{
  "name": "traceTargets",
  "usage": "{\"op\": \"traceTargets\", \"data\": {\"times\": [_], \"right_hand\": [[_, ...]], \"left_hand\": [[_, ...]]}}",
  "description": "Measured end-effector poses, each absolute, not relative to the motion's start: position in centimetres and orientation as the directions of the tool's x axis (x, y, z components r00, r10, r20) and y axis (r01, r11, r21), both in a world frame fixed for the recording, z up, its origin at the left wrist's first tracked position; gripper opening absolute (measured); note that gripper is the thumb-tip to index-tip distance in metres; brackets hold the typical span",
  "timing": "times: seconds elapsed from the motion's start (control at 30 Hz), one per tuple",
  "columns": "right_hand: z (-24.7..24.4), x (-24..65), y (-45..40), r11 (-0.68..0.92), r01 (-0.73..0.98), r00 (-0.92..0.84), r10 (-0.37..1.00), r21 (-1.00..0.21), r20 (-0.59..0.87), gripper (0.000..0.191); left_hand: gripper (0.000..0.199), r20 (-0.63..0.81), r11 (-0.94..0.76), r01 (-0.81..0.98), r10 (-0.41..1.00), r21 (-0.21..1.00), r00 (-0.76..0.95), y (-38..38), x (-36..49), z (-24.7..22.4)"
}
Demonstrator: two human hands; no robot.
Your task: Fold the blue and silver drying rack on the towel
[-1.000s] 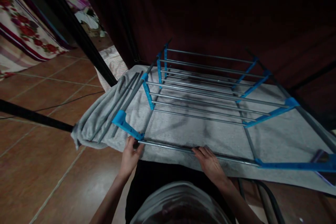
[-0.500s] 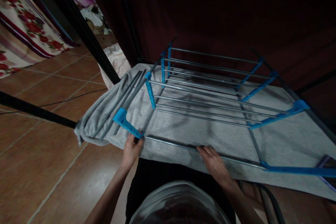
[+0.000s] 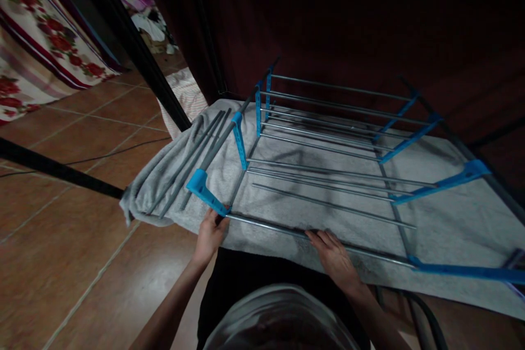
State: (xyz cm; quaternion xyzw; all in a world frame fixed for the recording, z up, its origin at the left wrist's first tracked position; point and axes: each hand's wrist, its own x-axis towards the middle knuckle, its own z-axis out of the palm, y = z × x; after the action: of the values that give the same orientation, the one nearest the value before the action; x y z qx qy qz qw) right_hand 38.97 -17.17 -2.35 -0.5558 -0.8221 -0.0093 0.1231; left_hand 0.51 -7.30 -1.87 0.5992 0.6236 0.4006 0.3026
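Observation:
A rack frame of metal rods, grey poles and blue plastic brackets stands on a grey blanket (image 3: 287, 208). My left hand (image 3: 210, 235) is closed around the lower end of the front-left blue bracket (image 3: 207, 194), where a grey pole joins it; its fingertips are partly hidden. My right hand (image 3: 334, 257) holds the front metal rod (image 3: 270, 226) near its middle. That rod's left end meets the bracket by my left hand, and its right end meets the front-right blue bracket (image 3: 467, 270). Behind it, a loose thin rod (image 3: 328, 203) lies with its left end away from the brackets.
Several loose grey tubes (image 3: 184, 169) lie on the blanket at the left. Black bed-frame posts (image 3: 147, 65) stand beyond them. A dark red curtain (image 3: 328, 22) hangs behind, and a cable (image 3: 115, 152) crosses the tiled floor (image 3: 98, 235).
The front rod's left end has closed its small gap to the left bracket. Further back, rods have dropped from the third left bracket, one of them down toward the blanket. Both hands keep their holds.

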Motion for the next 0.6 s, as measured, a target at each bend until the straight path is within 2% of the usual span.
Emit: {"op": "traceTargets", "data": {"times": [0.23,0.5,0.6], "right_hand": [[-2.35,38.94,-16.84,0.377,0.917,-0.345,0.915,-0.134,0.209,0.042],[-2.73,39.01,-16.94,0.380,0.914,-0.347,0.914,-0.140,0.211,0.048],[-2.92,38.94,-16.89,0.375,0.917,-0.342,0.914,-0.136,0.217,0.044]], "left_hand": [[0.042,0.088,0.003,0.525,0.985,0.851,-0.148,-7.43,0.62,-1.75],[0.040,0.061,0.028,0.461,0.982,0.887,-0.177,-7.69,0.74,-2.30],[0.040,0.049,0.034,0.478,0.986,0.878,-0.162,-7.79,0.85,-1.98]]}}
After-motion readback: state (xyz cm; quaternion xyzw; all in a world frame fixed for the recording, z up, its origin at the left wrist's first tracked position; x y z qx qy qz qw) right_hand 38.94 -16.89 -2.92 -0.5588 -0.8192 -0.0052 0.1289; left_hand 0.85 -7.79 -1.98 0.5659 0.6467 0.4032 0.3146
